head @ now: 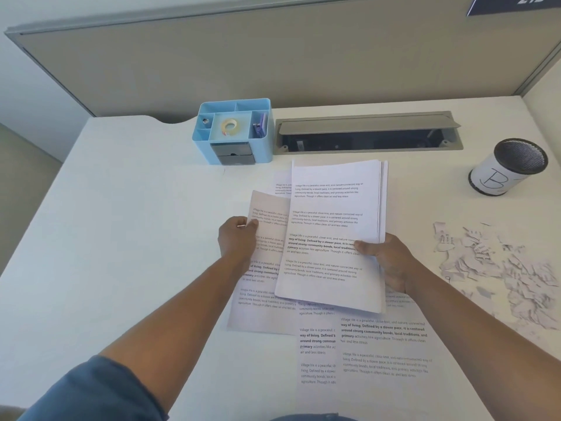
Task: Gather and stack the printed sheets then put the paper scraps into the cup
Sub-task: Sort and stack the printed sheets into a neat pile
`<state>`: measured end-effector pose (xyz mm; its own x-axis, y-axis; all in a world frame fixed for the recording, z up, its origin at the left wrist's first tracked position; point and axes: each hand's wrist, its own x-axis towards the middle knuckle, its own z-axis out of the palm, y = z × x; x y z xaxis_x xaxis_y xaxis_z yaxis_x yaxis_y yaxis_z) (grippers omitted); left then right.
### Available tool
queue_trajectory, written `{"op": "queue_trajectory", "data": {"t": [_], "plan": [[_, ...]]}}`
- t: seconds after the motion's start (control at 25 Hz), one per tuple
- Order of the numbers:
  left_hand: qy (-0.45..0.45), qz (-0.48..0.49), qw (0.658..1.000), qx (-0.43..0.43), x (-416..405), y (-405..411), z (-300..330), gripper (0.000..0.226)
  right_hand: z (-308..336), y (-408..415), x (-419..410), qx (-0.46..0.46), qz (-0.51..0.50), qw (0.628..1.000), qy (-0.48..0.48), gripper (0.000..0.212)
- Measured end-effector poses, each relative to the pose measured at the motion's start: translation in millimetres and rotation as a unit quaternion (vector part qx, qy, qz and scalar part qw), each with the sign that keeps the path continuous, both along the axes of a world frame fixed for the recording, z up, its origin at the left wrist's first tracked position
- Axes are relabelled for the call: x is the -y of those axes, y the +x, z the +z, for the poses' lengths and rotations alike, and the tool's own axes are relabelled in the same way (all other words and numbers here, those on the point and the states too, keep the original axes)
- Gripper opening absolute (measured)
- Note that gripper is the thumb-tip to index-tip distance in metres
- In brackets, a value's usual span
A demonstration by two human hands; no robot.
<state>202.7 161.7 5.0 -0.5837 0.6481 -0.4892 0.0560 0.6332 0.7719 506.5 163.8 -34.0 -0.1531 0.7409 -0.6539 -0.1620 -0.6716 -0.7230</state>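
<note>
A stack of printed sheets [334,235] is gripped at its right edge by the right hand [387,262], thumb on top and fingers curled beneath, and is held just above the desk [121,223]. The upper left edge of a loose sheet [267,265] is pinched by the left hand [238,238]. The held stack could be fanned or let slip, since it is gripped by one edge only; the pinched sheet could be creased if it is dragged from under the stack. At least three more sheets are seen lying overlapped beneath; the exact count cannot be told. One pile of paper scraps [498,268] is spread at the right, too many to be counted, untouched. One cup [508,168] is stood beyond it, and one blue organiser [233,132] behind.
</note>
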Motion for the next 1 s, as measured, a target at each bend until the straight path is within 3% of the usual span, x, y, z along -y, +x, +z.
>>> {"op": "queue_trajectory", "data": {"t": [0.12,0.28,0.36,0.48,0.6,0.76,0.88,1.0], "plan": [[-0.04,-0.044,0.997,0.046,-5,-2,5,0.012,-3,-3,-4,0.004,0.01,1.0,0.003,0.034],[-0.101,-0.129,0.986,-0.037,-2,2,-1,0.011,-7,-4,-3,0.002,0.007,1.0,0.0,0.033],[-0.109,-0.13,0.985,-0.03,-3,0,-13,0.016,-8,-4,-2,0.001,0.01,1.0,-0.003,0.032],[-0.092,-0.102,0.99,0.006,-2,11,11,0.004,-7,-3,-2,0.007,0.026,1.0,-0.008,0.031],[-0.092,-0.079,0.992,0.046,-5,9,15,0.011,-5,-2,-1,0.005,0.031,0.999,-0.01,0.031],[-0.096,-0.112,0.986,0.073,1,2,14,0.01,-5,-2,-1,0.008,0.035,0.999,-0.015,0.031],[-0.056,-0.098,0.993,0.017,8,2,20,0.019,-5,0,-1,0.011,0.034,0.999,-0.022,0.034],[-0.015,-0.148,0.981,-0.126,8,0,39,0.033,-4,1,-1,-0.006,0.025,0.999,-0.02,0.034]]}}
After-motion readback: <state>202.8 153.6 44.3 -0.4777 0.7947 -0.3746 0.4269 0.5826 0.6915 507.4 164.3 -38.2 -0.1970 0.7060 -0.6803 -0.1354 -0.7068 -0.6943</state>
